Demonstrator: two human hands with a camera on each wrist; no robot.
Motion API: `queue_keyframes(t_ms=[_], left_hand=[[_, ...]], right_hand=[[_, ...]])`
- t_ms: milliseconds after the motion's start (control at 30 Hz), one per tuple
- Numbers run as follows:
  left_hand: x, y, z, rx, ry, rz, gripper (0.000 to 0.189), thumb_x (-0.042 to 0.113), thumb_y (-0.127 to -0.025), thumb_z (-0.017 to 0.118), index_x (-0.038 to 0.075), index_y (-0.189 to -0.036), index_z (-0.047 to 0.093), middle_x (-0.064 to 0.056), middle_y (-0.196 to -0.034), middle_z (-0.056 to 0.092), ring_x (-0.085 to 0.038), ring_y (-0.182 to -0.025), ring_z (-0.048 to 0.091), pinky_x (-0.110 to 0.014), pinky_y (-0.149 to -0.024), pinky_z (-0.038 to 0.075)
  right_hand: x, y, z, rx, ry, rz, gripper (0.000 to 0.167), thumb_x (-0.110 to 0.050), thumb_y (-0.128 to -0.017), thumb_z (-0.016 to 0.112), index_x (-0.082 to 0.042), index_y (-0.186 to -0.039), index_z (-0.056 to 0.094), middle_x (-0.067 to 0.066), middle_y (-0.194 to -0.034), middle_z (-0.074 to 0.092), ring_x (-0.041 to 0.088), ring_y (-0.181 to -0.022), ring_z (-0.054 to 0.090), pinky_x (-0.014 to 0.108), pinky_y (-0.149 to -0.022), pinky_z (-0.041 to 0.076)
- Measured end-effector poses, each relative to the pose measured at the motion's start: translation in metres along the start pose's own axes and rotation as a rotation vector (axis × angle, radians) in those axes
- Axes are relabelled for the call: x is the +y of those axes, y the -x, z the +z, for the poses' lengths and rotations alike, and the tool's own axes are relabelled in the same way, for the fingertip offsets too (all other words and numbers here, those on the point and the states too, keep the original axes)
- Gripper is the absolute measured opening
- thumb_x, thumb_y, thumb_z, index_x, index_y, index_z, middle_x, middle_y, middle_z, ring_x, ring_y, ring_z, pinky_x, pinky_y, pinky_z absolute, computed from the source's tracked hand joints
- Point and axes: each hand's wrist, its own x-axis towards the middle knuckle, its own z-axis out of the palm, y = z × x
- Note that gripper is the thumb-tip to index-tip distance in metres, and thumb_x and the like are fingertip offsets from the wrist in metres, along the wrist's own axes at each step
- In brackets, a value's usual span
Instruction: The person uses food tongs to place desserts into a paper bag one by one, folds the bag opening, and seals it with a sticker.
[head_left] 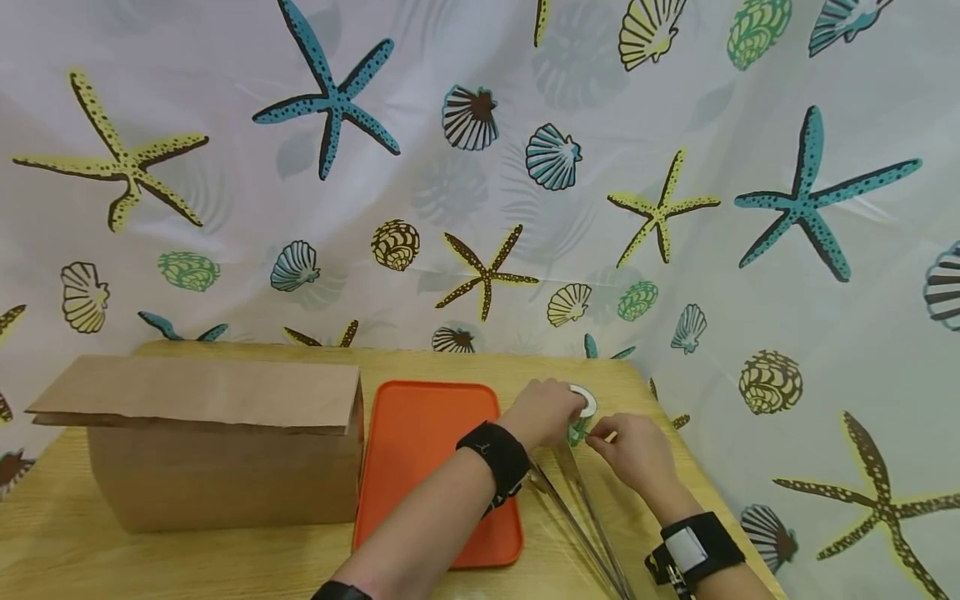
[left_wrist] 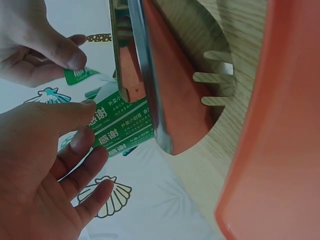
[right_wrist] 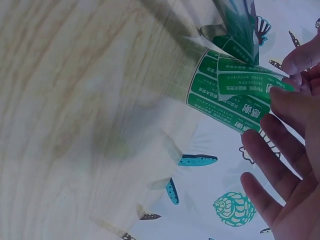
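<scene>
A roll of green stickers [head_left: 579,431] with white lettering and a pale round core is in my left hand [head_left: 543,412], at the right of the table. In the left wrist view, that hand's thumb lies on the edge of the sticker strip [left_wrist: 117,134], its other fingers spread below. My right hand [head_left: 641,454] pinches the end of a sticker, which curls up from the strip in the right wrist view [right_wrist: 245,84]. Metal tongs [head_left: 576,479] lie beneath the hands; their slotted head shows large in the left wrist view.
An orange-red tray [head_left: 420,433] lies left of the hands, partly under my left forearm. Further left stands a brown paper bag [head_left: 225,475] on its side with its flap folded over. A white curtain [head_left: 510,167] printed with shells and starfish hangs behind and to the right of the wooden table.
</scene>
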Motion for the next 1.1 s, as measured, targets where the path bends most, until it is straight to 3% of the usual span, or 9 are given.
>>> queue_keyframes(t_ms=[133, 467, 767, 933, 1100], left_hand=[[0.0, -0.001, 0.0, -0.011, 0.007, -0.014, 0.007, 0.022, -0.103, 0.067, 0.028, -0.1, 0.07, 0.008, -0.096, 0.067, -0.012, -0.093, 0.063, -0.032, -0.086, 0.054], [0.001, -0.004, 0.002, -0.006, 0.008, -0.023, 0.008, 0.024, -0.104, 0.066, 0.028, -0.098, 0.069, 0.009, -0.096, 0.067, -0.013, -0.093, 0.062, -0.034, -0.088, 0.054], [0.0, -0.001, 0.002, -0.015, 0.038, -0.032, 0.012, 0.025, -0.105, 0.064, 0.029, -0.111, 0.074, 0.01, -0.105, 0.072, -0.011, -0.098, 0.067, -0.036, -0.095, 0.056], [0.001, -0.002, 0.002, -0.014, 0.038, -0.03, 0.022, 0.022, -0.103, 0.067, 0.032, -0.12, 0.074, 0.011, -0.116, 0.073, -0.012, -0.109, 0.068, -0.038, -0.103, 0.054], [0.005, -0.001, -0.002, -0.006, 0.025, -0.021, 0.023, 0.023, -0.102, 0.067, 0.034, -0.121, 0.073, 0.012, -0.116, 0.073, -0.013, -0.112, 0.067, -0.038, -0.106, 0.052]], right_hand=[[0.006, 0.006, -0.001, -0.011, -0.008, -0.011, 0.005, -0.025, -0.089, 0.083, -0.022, -0.085, 0.082, -0.002, -0.09, 0.078, 0.015, -0.071, 0.07, 0.034, -0.061, 0.056], [0.015, 0.01, -0.009, -0.01, 0.025, -0.033, 0.005, -0.026, -0.087, 0.085, -0.022, -0.086, 0.082, 0.001, -0.094, 0.079, 0.015, -0.071, 0.07, 0.035, -0.062, 0.056], [0.02, 0.013, -0.018, -0.066, 0.017, 0.009, 0.005, -0.025, -0.093, 0.079, -0.021, -0.09, 0.081, -0.001, -0.093, 0.079, 0.015, -0.073, 0.07, 0.038, -0.065, 0.057], [0.018, 0.012, -0.023, -0.059, 0.014, 0.007, 0.005, -0.024, -0.094, 0.078, -0.02, -0.091, 0.08, -0.001, -0.092, 0.079, 0.016, -0.074, 0.071, 0.039, -0.065, 0.057], [0.012, 0.01, -0.028, -0.045, 0.005, -0.011, 0.007, -0.026, -0.096, 0.076, -0.021, -0.093, 0.079, -0.002, -0.092, 0.078, 0.015, -0.073, 0.07, 0.037, -0.063, 0.057]])
